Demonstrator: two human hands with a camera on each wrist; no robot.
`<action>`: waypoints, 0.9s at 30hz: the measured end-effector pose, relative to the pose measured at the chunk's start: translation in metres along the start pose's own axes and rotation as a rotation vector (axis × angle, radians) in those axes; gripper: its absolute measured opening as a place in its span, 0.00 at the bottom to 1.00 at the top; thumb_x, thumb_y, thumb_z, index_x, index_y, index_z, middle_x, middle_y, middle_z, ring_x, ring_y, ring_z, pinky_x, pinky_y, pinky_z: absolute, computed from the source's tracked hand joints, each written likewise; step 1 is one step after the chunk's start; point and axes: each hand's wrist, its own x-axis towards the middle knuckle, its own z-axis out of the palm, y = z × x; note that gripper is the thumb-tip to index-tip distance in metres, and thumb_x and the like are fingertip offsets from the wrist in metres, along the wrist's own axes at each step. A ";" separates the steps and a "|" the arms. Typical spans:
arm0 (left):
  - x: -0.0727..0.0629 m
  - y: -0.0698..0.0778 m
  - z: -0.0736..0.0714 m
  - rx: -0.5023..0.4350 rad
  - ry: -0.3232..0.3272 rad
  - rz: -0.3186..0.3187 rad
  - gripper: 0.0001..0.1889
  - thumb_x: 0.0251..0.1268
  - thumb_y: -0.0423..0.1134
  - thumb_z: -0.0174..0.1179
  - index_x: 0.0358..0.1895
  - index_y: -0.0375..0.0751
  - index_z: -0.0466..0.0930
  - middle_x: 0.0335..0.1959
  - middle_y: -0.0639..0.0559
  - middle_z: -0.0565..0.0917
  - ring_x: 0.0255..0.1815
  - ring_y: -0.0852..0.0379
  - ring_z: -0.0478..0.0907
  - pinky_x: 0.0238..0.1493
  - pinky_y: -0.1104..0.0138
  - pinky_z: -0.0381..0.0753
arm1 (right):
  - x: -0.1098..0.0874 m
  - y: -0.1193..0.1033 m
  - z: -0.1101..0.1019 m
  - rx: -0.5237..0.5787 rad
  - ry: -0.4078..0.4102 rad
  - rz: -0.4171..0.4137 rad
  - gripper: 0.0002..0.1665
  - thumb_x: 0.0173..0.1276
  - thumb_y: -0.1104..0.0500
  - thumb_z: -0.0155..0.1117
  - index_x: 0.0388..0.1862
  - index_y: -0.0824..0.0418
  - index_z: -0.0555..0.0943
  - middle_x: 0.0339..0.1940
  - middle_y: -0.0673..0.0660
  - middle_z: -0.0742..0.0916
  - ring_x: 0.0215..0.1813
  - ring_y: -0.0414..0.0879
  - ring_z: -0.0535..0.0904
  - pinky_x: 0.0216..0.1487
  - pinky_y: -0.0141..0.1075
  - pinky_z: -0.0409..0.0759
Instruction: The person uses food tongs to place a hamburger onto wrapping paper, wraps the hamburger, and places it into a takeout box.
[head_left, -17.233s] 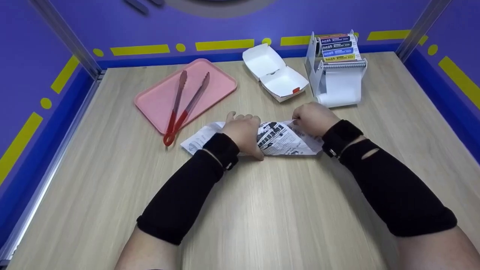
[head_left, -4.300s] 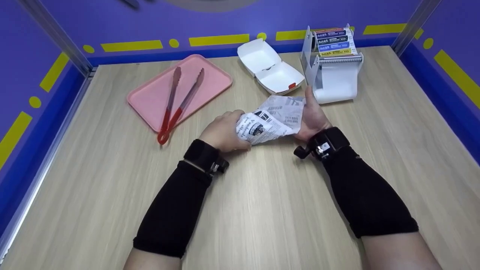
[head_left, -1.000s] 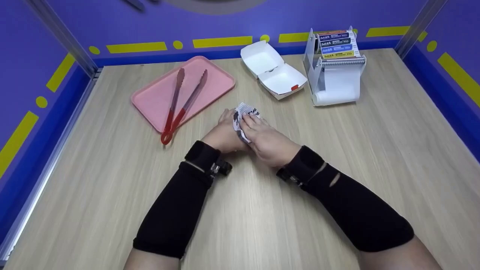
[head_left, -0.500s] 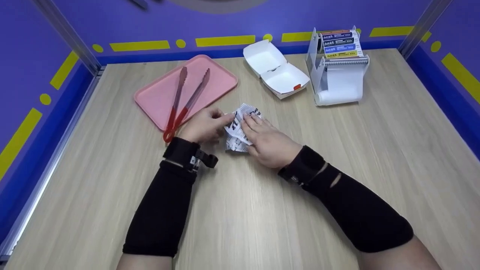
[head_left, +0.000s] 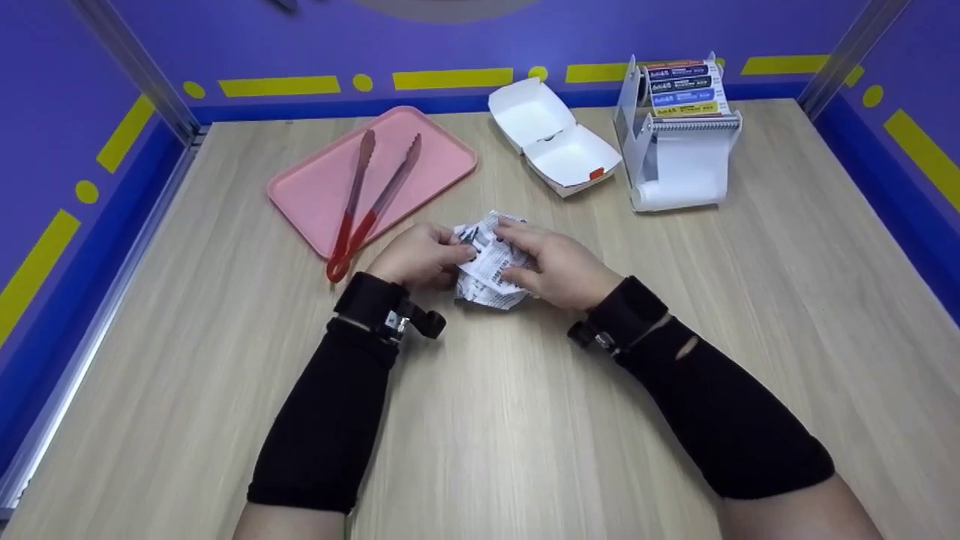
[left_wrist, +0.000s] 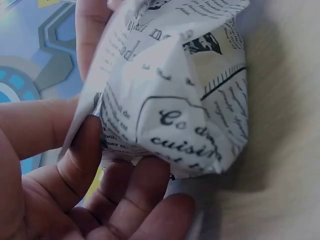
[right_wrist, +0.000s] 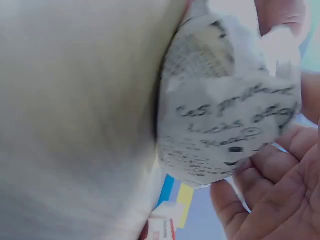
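A small parcel (head_left: 489, 279) in white wrapping paper printed with black lettering is near the middle of the wooden table. What the paper wraps is hidden. At its left side my left hand (head_left: 420, 256) pinches a loose paper flap between thumb and finger; the left wrist view shows that flap (left_wrist: 95, 95) standing off the rounded bundle, with other fingers beneath. My right hand (head_left: 570, 266) holds the opposite side, fingers at the far edge and thumb on the near part. In the right wrist view its fingers curve round the parcel (right_wrist: 220, 120).
Behind my left hand lies a pink tray (head_left: 315, 187), with red-handled tongs (head_left: 352, 225) across it. An open white carton (head_left: 574, 154) stands farther back. Right of it is a white dispenser (head_left: 682, 161) with a hanging sheet and colourful boxes on top. Purple panels border the table.
Earlier the paper lay spread wide; now it is bunched into a compact parcel. In the last second my left hand drew left to the flap, and my right lifted from flat pressing to holding the side.
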 end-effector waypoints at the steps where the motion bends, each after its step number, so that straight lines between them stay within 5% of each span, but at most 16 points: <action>1: 0.000 0.000 0.000 -0.009 -0.009 0.001 0.11 0.74 0.41 0.66 0.31 0.44 0.79 0.33 0.55 0.84 0.33 0.58 0.86 0.44 0.62 0.90 | 0.001 0.001 0.000 -0.003 -0.002 0.007 0.44 0.73 0.52 0.72 0.83 0.57 0.66 0.86 0.55 0.64 0.85 0.53 0.61 0.85 0.48 0.59; 6: 0.002 -0.002 0.001 0.006 -0.044 0.031 0.12 0.75 0.41 0.65 0.30 0.44 0.79 0.34 0.55 0.84 0.34 0.60 0.85 0.44 0.65 0.89 | 0.002 0.003 0.002 -0.049 -0.046 0.037 0.56 0.64 0.45 0.79 0.85 0.54 0.61 0.89 0.54 0.58 0.81 0.59 0.58 0.82 0.53 0.60; 14: 0.002 -0.003 0.002 0.092 -0.054 0.079 0.13 0.75 0.43 0.65 0.28 0.46 0.80 0.30 0.58 0.83 0.32 0.59 0.82 0.38 0.69 0.84 | 0.003 0.005 0.004 -0.074 -0.115 0.112 0.67 0.61 0.38 0.80 0.88 0.55 0.52 0.89 0.57 0.55 0.89 0.61 0.45 0.87 0.59 0.48; 27: 0.005 -0.004 0.006 0.024 -0.074 0.067 0.11 0.72 0.40 0.68 0.30 0.43 0.82 0.34 0.55 0.85 0.35 0.58 0.84 0.43 0.68 0.87 | 0.008 0.006 0.006 -0.143 -0.134 0.136 0.74 0.52 0.39 0.86 0.87 0.62 0.53 0.84 0.66 0.66 0.84 0.63 0.58 0.85 0.56 0.56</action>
